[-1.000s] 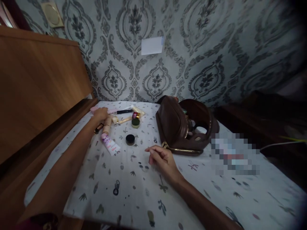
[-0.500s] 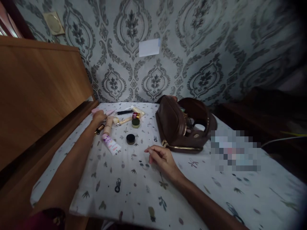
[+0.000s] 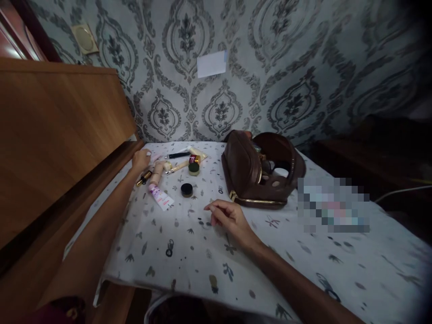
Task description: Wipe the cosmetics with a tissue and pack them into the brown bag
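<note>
My left hand (image 3: 141, 161) is at the far left of the cloth, its fingers curled at a pink item (image 3: 155, 156) that it partly hides. Beside it lie a gold and black tube (image 3: 144, 178), a beige bottle (image 3: 157, 173) and a white and purple tube (image 3: 161, 197). My right hand (image 3: 227, 215) rests over the cloth with fingers loosely curled and nothing visible in them. A black-lidded jar (image 3: 186, 190) and a green-lidded jar (image 3: 193, 169) sit between my hands. The open brown bag (image 3: 245, 173) stands behind my right hand, with a white-lidded jar (image 3: 281, 173) inside.
A black pen-like item (image 3: 178, 155), a brush (image 3: 177, 168) and a cream tube (image 3: 198, 153) lie near the wall. A wooden panel (image 3: 64, 103) rises at the left. A blurred flat item (image 3: 334, 207) lies right of the bag on the patterned cloth (image 3: 189, 270).
The view has shifted slightly. My left hand has moved a little up and away from the pink item, which shows less than before. My right hand keeps nearly the same pose.
</note>
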### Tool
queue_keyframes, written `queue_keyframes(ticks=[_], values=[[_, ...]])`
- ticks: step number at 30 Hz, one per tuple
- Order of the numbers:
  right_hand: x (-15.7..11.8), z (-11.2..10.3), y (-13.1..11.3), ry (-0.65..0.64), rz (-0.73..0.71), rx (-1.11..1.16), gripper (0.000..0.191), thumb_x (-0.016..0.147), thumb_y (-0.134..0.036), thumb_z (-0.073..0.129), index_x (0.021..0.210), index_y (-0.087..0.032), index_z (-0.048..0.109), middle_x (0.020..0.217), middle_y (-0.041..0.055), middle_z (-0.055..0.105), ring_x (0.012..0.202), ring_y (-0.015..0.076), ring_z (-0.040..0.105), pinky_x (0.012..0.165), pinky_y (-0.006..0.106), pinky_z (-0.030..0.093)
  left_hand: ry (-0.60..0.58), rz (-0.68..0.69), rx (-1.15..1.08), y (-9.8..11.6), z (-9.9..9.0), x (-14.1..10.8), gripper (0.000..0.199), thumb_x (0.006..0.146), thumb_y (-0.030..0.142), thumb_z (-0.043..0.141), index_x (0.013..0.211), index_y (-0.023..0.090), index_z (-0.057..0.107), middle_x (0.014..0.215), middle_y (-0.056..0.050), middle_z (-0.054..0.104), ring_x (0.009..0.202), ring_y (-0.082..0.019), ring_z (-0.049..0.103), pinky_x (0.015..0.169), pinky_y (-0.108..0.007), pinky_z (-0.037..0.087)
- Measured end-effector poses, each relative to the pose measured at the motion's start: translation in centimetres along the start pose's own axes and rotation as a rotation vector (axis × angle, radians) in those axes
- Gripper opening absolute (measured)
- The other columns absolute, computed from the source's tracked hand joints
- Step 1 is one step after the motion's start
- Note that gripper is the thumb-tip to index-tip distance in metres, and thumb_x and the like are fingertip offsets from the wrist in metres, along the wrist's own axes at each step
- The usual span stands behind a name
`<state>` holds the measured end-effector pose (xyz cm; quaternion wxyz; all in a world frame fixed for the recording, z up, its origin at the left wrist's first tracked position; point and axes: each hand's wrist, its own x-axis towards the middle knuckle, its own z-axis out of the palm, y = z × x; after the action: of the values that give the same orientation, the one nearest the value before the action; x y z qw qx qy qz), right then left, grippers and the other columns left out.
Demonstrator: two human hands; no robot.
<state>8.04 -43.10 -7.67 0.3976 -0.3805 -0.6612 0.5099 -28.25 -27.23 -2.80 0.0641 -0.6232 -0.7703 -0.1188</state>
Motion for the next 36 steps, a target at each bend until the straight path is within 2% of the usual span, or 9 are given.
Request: queue_keyframes(ticks=[4, 8, 12, 17, 21, 25, 27, 31, 36], values=[[0.0, 0.0, -0.1, 0.003, -0.009, -0.009, 0.039, 0.087, -0.05, 0.055, 0.081, -0.014, 0.07, 0.054, 0.0003, 0.057, 0.053, 0.0115, 0.045, 0.053, 0.024, 0.032, -0.055, 0.128, 0.005, 4.5, 1.8, 2.2, 0.036, 0.096, 0.035, 0.06, 0.127, 0.018, 0.058, 0.13, -0.011, 0.06, 0.111, -0.024, 0.062, 0.093, -0.046, 0.055], [0.0, -0.2, -0.2, 0.004, 0.016, -0.013, 0.038, 0.087, -0.048, 0.054, 0.082, -0.014, 0.07, 0.054, -0.0001, 0.057, 0.051, 0.0103, 0.041, 0.05, 0.023, 0.029, -0.202, 0.164, 0.044, 7.7, 3.4, 4.4, 0.035, 0.095, 0.035, 0.061, 0.126, 0.017, 0.059, 0.127, -0.01, 0.061, 0.108, -0.023, 0.063, 0.091, -0.044, 0.056], [0.1, -0.4, -0.4, 0.001, 0.021, 0.009, 0.038, 0.087, -0.049, 0.056, 0.084, -0.014, 0.071, 0.054, -0.0006, 0.056, 0.05, 0.01, 0.04, 0.049, 0.023, 0.029, -0.292, 0.125, 0.09, 8.4, 3.8, 5.2, 0.036, 0.095, 0.035, 0.062, 0.126, 0.017, 0.058, 0.126, -0.01, 0.061, 0.108, -0.023, 0.063, 0.09, -0.044, 0.056], [0.1, -0.3, -0.2, -0.002, 0.033, 0.012, 0.039, 0.086, -0.051, 0.057, 0.081, -0.015, 0.071, 0.054, 0.0001, 0.057, 0.051, 0.0104, 0.041, 0.05, 0.023, 0.029, -0.254, 0.077, 0.095, 8.6, 2.8, 3.9, 0.037, 0.095, 0.036, 0.062, 0.126, 0.017, 0.058, 0.126, -0.01, 0.061, 0.108, -0.023, 0.063, 0.09, -0.044, 0.056], [0.3, -0.3, 0.0, 0.023, 0.024, 0.032, 0.042, 0.085, -0.054, 0.058, 0.081, -0.015, 0.071, 0.053, 0.0005, 0.057, 0.051, 0.0107, 0.042, 0.05, 0.024, 0.03, -0.11, 0.084, 0.04, 8.9, 0.6, 1.2, 0.037, 0.097, 0.033, 0.057, 0.13, 0.016, 0.054, 0.126, -0.012, 0.061, 0.11, -0.025, 0.063, 0.092, -0.045, 0.054], [0.7, -0.6, 0.0, 0.087, -0.005, 0.11, 0.044, 0.084, -0.057, 0.06, 0.089, -0.014, 0.071, 0.056, 0.0004, 0.059, 0.05, 0.0102, 0.044, 0.05, 0.024, 0.034, -0.029, 0.246, -0.047, 9.6, -1.7, -4.0, 0.035, 0.097, 0.025, 0.049, 0.131, 0.017, 0.047, 0.12, -0.013, 0.066, 0.112, -0.028, 0.063, 0.09, -0.04, 0.05], [0.8, -0.7, 0.0, 0.148, -0.005, 0.183, 0.05, 0.081, -0.06, 0.063, 0.102, -0.015, 0.069, 0.063, 0.0011, 0.063, 0.052, 0.0108, 0.048, 0.049, 0.023, 0.037, -0.049, 0.361, -0.085, 10.0, -2.4, -7.6, 0.031, 0.095, 0.025, 0.052, 0.125, 0.021, 0.05, 0.113, -0.009, 0.069, 0.107, -0.027, 0.065, 0.088, -0.037, 0.05], [1.2, -0.7, 0.5, 0.259, 0.014, 0.306, 0.061, 0.075, -0.063, 0.07, 0.115, -0.017, 0.064, 0.074, 0.0015, 0.066, 0.058, 0.0135, 0.059, 0.045, 0.022, 0.038, -0.122, 0.584, -0.123, 10.8, -2.8, -14.7, 0.036, 0.085, 0.012, 0.057, 0.118, 0.025, 0.054, 0.123, -0.005, 0.065, 0.116, -0.024, 0.06, 0.092, -0.034, 0.049], [1.5, -0.3, 1.3, 0.097, 0.025, 0.243, 0.047, 0.072, -0.058, 0.076, 0.093, -0.015, 0.072, 0.053, -0.0014, 0.06, 0.045, 0.01, 0.05, 0.045, 0.022, 0.039, -0.162, 0.725, -0.183, 10.0, -2.7, -18.4, 0.029, 0.088, 0.01, 0.05, 0.115, 0.021, 0.054, 0.114, -0.008, 0.065, 0.108, -0.024, 0.061, 0.087, -0.036, 0.052]])
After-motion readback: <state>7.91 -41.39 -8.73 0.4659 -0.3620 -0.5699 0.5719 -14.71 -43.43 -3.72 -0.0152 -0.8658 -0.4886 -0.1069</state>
